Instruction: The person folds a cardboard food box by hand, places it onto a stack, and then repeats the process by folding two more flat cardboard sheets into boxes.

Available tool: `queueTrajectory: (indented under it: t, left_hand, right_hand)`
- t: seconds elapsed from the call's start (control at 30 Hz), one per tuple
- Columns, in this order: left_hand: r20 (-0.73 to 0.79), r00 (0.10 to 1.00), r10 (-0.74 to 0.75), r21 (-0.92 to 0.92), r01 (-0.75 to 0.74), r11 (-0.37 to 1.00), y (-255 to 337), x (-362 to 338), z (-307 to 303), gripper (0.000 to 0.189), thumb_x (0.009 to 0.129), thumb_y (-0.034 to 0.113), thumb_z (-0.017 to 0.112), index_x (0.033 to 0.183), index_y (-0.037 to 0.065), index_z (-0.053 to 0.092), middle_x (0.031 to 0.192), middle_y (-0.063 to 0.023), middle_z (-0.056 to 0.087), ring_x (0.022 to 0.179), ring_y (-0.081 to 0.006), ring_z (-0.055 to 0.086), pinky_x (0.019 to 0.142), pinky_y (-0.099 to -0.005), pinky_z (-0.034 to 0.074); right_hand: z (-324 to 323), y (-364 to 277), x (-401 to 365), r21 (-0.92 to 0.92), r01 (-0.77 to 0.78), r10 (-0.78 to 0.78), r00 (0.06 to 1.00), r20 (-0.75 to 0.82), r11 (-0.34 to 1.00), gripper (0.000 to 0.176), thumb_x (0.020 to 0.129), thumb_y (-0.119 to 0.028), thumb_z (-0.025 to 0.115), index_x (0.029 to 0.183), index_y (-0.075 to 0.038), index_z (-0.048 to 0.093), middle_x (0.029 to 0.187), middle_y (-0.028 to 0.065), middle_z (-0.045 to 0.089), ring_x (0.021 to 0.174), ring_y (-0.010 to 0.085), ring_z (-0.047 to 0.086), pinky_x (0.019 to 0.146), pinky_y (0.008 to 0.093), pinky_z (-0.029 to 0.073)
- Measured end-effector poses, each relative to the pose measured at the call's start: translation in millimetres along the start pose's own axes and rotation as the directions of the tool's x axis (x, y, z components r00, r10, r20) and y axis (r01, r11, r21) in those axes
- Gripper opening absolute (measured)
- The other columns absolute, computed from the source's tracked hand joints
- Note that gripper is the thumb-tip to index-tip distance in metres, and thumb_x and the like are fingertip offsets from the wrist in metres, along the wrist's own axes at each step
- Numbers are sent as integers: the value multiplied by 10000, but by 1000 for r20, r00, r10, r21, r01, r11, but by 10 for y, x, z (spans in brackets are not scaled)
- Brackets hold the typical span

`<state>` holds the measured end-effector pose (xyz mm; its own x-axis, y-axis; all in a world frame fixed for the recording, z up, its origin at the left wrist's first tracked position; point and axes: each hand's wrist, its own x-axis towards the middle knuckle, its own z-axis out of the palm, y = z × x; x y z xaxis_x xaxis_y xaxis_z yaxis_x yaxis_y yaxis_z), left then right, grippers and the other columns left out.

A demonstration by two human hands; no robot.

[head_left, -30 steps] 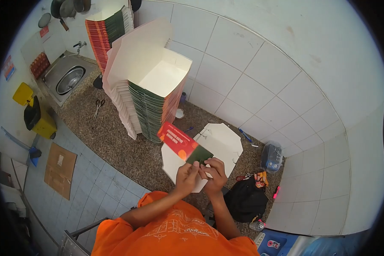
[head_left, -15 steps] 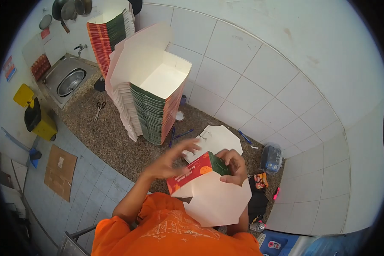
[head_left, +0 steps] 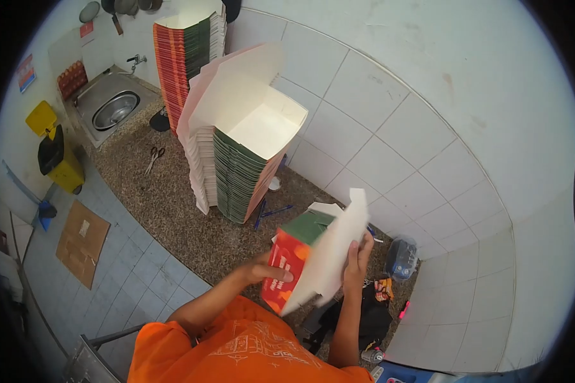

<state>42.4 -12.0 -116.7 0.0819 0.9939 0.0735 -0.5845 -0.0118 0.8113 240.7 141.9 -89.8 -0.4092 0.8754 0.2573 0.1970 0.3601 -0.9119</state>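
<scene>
- Nearest, at the bottom centre of the frame, is the person's orange printed shirt [head_left: 236, 351], with both forearms reaching up from it
- The red, green and white folded cardboard box [head_left: 292, 254] is in the hands, tilted in mid-air at the lower centre, its broad white cardboard flap [head_left: 332, 252] standing up on the right side
- The left hand [head_left: 269, 272] grips the box by its red side, thumb pressed on the printed panel and the fingers mostly hidden behind it
- The right hand [head_left: 356, 263] touches the outer side of the flap, fingers extended; whether it pinches the edge I cannot tell
- The box looks light and fairly stiff along its folds, while the flap would probably bend or swing if held alone (the thin board could crease under a hard thumb)
- Its printed face may be a little slick, so the best hold seems to be the red wall near a folded corner, with a flat palm steadying the flap
- Beyond, right of the picture's middle, a black fabric bag [head_left: 372, 325] lies below the right hand's level
- Farther, above the centre, a tall stack of nested green, red and white cardboard boxes [head_left: 239, 172] stands on the brown speckled stone counter [head_left: 166, 201]
</scene>
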Motion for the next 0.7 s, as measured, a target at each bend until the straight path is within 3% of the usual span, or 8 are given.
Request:
queueTrajectory:
  t: [0.03,0.2,0.27,0.33,0.43,0.47,0.53,0.7]
  left_hand:
    - [101,991,-87,-233,109,966,-72,34,11,1018,781,136,818,1588,23,208,1515,-130,455,1375,-219,459,1141,-384,362]
    - [44,998,36,179,-44,983,551,150,536,982,784,241,854,1541,0,276,1450,-134,488,1320,-225,495,1119,-398,381]
    - [112,781,614,663,-519,539,724,319,543,1033,757,326,874,1521,-19,270,1448,-187,440,1348,-311,461,1128,-438,362]
    - [253,683,685,865,-477,156,920,439,428,1039,729,348,878,1495,-31,288,1431,-248,403,1364,-400,424,1143,-479,338]
    - [285,533,796,910,-410,-51,1356,459,494,1048,689,312,872,1499,-19,295,1394,-260,414,1360,-444,411,1150,-526,332]
    - [292,534,794,911,-408,-61,1461,449,438,1048,689,312,872,1499,-19,295,1394,-260,414,1360,-444,411,1150,-526,332]
    - [148,591,793,954,125,-272,1631,331,261,860,692,234,838,1428,6,455,1350,-233,479,1299,-439,472,1151,-524,350]
    - [141,512,848,966,117,-231,1669,217,-147,497,733,143,810,1193,32,657,1226,-172,587,1163,-415,559,1074,-550,404]
  right_hand:
    - [2,-10,56,30,6,-6,1000,12,1000,583,1098,-330,370,1575,-24,234,1521,148,423,1399,267,403,1175,393,278]
    - [106,-165,385,185,39,-51,997,64,982,663,1062,-495,447,1523,-31,340,1461,129,456,1345,246,449,1130,404,357]
    - [130,-569,449,334,-84,87,996,6,939,690,1056,-548,415,1520,-40,362,1471,124,463,1354,235,448,1131,406,356]
    - [190,-776,481,352,-341,195,900,389,872,639,1061,-499,461,1499,-36,404,1429,122,505,1308,218,493,1084,365,409]
    - [405,-1107,798,664,-172,-155,902,404,728,521,982,-285,651,1410,-14,530,1358,118,604,1182,196,596,971,330,492]
    - [468,-1275,1056,448,-67,-147,893,425,891,472,956,-249,662,1346,5,579,1274,126,656,1102,202,634,944,340,505]
    - [616,-1572,1637,97,202,-224,877,426,975,391,917,-194,675,1229,40,648,1109,144,728,963,212,688,891,357,527]
    - [1230,-1955,2743,-154,587,-397,695,599,795,497,793,-328,769,1152,9,701,1013,172,735,922,248,682,856,370,521]
